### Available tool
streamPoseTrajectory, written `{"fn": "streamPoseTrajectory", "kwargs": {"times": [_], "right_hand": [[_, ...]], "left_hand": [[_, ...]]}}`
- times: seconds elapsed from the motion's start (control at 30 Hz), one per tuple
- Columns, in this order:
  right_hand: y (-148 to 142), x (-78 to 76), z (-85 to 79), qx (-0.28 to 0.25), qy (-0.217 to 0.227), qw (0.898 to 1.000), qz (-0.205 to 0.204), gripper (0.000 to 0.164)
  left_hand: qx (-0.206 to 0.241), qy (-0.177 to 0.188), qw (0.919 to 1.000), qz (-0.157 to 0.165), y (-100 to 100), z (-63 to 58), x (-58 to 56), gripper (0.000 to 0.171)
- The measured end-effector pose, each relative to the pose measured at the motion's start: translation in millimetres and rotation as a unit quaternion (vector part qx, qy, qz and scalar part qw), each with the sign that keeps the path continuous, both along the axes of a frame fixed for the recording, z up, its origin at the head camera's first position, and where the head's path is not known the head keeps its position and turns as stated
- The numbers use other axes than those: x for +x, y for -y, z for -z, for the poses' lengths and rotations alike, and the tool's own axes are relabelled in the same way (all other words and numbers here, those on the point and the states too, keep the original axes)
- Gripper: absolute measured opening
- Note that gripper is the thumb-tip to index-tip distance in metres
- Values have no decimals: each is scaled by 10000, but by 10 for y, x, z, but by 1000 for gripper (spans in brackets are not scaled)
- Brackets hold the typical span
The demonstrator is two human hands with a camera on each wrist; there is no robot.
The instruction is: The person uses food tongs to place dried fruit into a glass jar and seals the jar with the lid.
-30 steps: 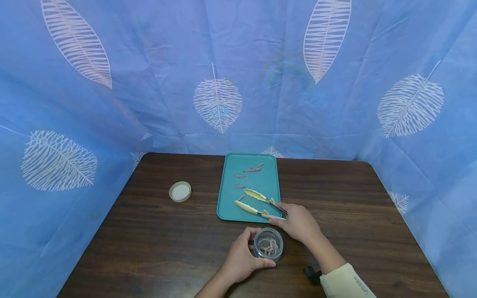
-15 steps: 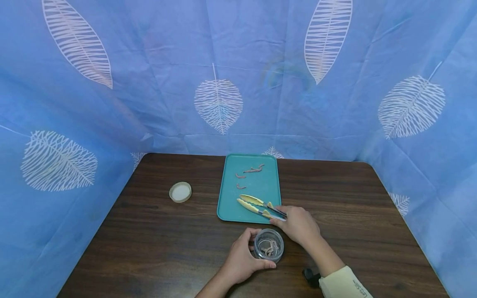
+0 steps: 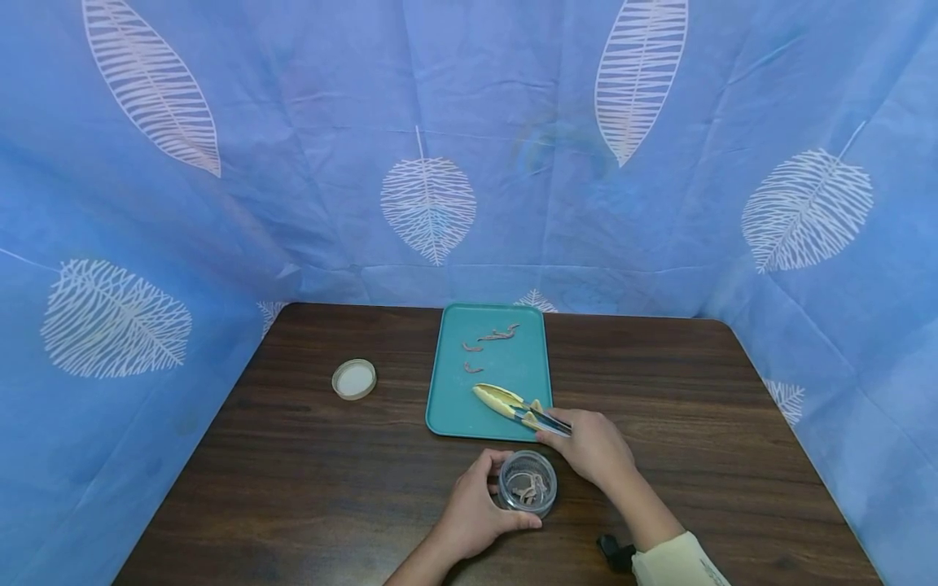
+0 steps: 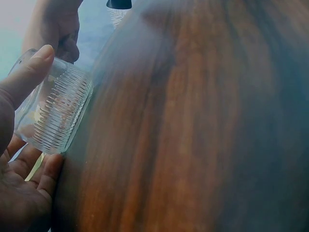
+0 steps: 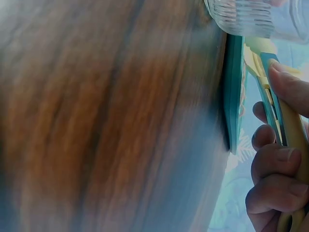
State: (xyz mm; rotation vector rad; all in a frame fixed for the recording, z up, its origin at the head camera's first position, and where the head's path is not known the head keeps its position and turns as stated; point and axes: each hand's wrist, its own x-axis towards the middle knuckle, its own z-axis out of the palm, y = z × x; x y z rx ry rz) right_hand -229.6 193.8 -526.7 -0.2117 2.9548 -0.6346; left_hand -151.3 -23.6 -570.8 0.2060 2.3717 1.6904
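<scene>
My left hand point(image 3: 471, 509) grips a clear jar point(image 3: 550, 470) by its side, thumb and fingers on opposite sides. Several pale worm-like pieces point(image 3: 529, 490) lie inside it. The left wrist view shows the jar's ribbed wall point(image 4: 63, 111). My right hand point(image 3: 593, 446) holds tongs point(image 3: 506, 404) with yellow tips over the near part of a teal tray point(image 3: 519, 366). The tong tips are pressed nearly together; whether a piece is between them is hidden. Farther up the tray lie thin pinkish worm-like pieces, one point(image 3: 472, 368) near the tongs and others point(image 3: 498, 334) toward the far end.
A round lid point(image 3: 355, 379) lies on the dark wooden table point(image 3: 293, 456), left of the tray. A small black object point(image 3: 615, 553) is beside my right forearm. Blue cloth with white leaf prints point(image 3: 498, 212) hangs behind the table and at both sides.
The tong arms have come together where a pinkish piece lay on the near left of the tray; that piece is now out of sight. My left hand and the jar have stayed put.
</scene>
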Motion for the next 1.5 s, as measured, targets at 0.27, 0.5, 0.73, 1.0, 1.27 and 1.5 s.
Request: {"fn": "streamPoseTrajectory", "kwargs": {"times": [0.27,0.5,0.73,1.0,1.27,1.5], "right_hand": [[-73,63,1,-191,-126,9997,75,52],[-148,198,-36,-293,-132,9992,223,54],[-271,352,-83,-380,-220,9983,388,52],[-377,549,-79,-508,-406,9968,462,51],[-504,719,-149,-612,-19,9947,821,58],[-606,836,-222,-506,-97,9967,630,57]], "left_hand": [[-41,-116,9999,-92,-6,-6,8,84],[-62,-135,9998,-124,-17,-24,25,85],[-64,-132,9998,-147,-37,-19,31,85],[-14,-140,9998,-101,-43,-10,30,85],[15,-171,9998,-121,-67,2,26,85],[-28,-185,9996,-198,-60,20,25,85]]}}
